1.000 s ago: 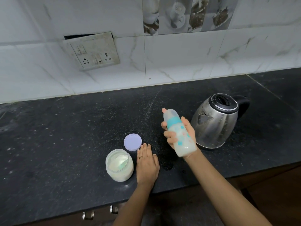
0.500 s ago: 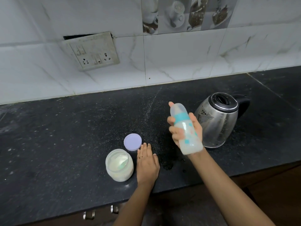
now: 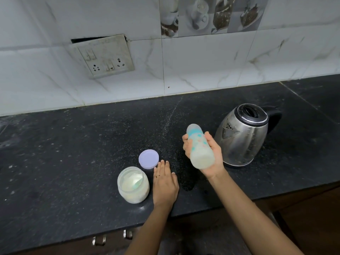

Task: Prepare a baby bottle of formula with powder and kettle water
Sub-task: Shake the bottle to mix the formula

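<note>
Left hand [image 3: 165,184] rests flat, fingers straight, on the black countertop [image 3: 73,144]. Right hand [image 3: 216,155], up beside the steel kettle [image 3: 244,137], wraps the tilted baby bottle [image 3: 199,151] mid-body. I reckon it's light, slick plastic, so that's where I'd grip. Open powder jar [image 3: 133,183] and lilac lid [image 3: 148,159] sit nearby.

— What's behind there?
— White marbled tiles on the wall [image 3: 202,67], with a band of picture tiles [image 3: 211,13] showing cups along the top.
— And the socket plate [image 3: 104,56]?
— Grimy, hanging tilted, with a dark gap above it.
— Below?
— A black speckled stone tabletop [image 3: 73,153], dusted pale. Two metal handles [image 3: 99,240] show under its edge.
</note>
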A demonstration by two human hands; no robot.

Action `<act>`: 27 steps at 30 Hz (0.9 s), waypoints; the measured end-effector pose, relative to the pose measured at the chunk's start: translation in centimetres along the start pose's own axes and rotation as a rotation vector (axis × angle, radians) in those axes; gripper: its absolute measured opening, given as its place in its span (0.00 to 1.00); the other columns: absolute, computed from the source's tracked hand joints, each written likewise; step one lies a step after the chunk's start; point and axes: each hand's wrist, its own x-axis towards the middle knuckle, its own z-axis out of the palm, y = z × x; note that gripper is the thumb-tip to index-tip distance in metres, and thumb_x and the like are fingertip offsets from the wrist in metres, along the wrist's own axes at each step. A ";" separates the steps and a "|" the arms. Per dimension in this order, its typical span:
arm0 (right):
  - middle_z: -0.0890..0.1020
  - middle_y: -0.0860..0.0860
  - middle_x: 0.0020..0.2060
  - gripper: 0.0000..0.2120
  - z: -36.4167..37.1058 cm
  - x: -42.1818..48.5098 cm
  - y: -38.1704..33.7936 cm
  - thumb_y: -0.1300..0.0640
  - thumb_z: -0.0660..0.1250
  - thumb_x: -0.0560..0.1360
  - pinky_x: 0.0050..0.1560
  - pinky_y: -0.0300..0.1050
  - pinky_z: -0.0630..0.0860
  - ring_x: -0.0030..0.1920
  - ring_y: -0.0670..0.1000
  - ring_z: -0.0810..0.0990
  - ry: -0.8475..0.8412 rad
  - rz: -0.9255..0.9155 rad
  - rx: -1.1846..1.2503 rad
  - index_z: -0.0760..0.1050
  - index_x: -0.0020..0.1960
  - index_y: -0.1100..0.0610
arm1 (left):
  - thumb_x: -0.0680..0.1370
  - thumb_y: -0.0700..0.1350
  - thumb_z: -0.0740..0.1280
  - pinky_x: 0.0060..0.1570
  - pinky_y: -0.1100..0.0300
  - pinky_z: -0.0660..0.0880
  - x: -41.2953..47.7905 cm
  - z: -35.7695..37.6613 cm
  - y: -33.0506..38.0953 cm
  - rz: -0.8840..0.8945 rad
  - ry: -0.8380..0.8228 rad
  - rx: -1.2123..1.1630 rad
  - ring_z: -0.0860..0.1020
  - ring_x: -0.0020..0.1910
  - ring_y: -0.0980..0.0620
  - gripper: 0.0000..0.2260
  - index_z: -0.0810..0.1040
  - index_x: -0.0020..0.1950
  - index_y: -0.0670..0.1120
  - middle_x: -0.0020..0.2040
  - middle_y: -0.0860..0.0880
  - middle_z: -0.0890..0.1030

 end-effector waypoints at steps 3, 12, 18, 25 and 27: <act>0.78 0.62 0.48 0.31 1.5 -0.3 0.3 0.57 0.76 0.66 0.41 0.52 0.80 0.41 0.57 0.80 -0.016 0.007 -0.087 0.65 0.63 0.65 | 0.78 0.48 0.50 0.72 0.50 0.59 0.1 0.1 0.0 -0.013 -0.003 0.002 0.69 0.70 0.43 0.26 0.71 0.69 0.37 0.68 0.38 0.73; 0.78 0.63 0.49 0.38 3.3 -0.7 -0.6 0.60 0.80 0.59 0.49 0.77 0.71 0.47 0.62 0.81 0.006 -0.052 -0.086 0.68 0.64 0.63 | 0.78 0.49 0.48 0.73 0.51 0.56 0.1 0.4 0.0 -0.019 -0.016 0.007 0.66 0.72 0.44 0.26 0.70 0.70 0.38 0.70 0.39 0.71; 0.74 0.67 0.63 0.41 3.0 -0.9 -1.0 0.60 0.73 0.63 0.54 0.80 0.66 0.60 0.69 0.76 -0.040 -0.017 -0.194 0.61 0.72 0.61 | 0.78 0.50 0.48 0.73 0.51 0.56 0.1 0.4 0.0 -0.020 -0.022 0.007 0.66 0.72 0.44 0.26 0.69 0.71 0.38 0.70 0.39 0.70; 0.79 0.59 0.50 0.37 1.8 -0.3 -1.3 0.54 0.79 0.63 0.35 0.51 0.81 0.42 0.55 0.81 -0.102 0.029 -0.239 0.63 0.64 0.61 | 0.78 0.50 0.48 0.73 0.52 0.56 0.1 0.3 0.0 -0.017 -0.026 0.006 0.66 0.72 0.44 0.26 0.69 0.70 0.38 0.70 0.39 0.71; 0.76 0.58 0.47 0.31 0.6 0.3 -1.3 0.51 0.77 0.65 0.32 0.48 0.80 0.39 0.54 0.80 -0.100 0.048 -0.043 0.66 0.59 0.63 | 0.78 0.50 0.48 0.74 0.52 0.55 0.1 0.3 0.0 -0.022 -0.030 0.004 0.66 0.72 0.44 0.26 0.69 0.70 0.38 0.70 0.39 0.71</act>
